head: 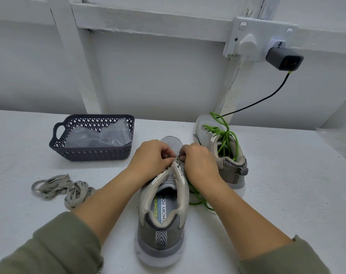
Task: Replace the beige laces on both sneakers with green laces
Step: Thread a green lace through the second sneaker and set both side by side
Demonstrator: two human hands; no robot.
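A person bends over a grey sneaker [162, 230] standing on a white desk [276, 184]. The shoe's long axis runs straight away from the wearer of the camera, heel tab nearest and mesh toe pointing at the wall. Both forearms reach forward along its sides from olive sleeves [55, 246].

The left grip [152, 155] and right grip [197, 163] meet knuckle to knuckle over the front end of the eyelet rows. The fingers of each are curled tight and clamped on the eyelet strips. Whether a lace end sits between the fingertips is hidden. The eyelets below the grips, toward the heel, are bare.

A green lace [197, 200] trails out from under the right grip and lies in loops on the desk just beside the shoe.

On the insole below the grips, the letters "EMORY FOA" read in black and "ECHE" in green.

Beyond and to the right of the right grip stands the second sneaker [205, 125], toe also away, threaded with a loose green lace [225, 135].

The beige laces [59, 186] lie heaped on the desk, well left of the left grip. Beyond them sits a dark basket [89, 153] holding a clear plastic bag [101, 137].

On the wall above the right grip, a charger [282, 60] is plugged into a socket [261, 34].
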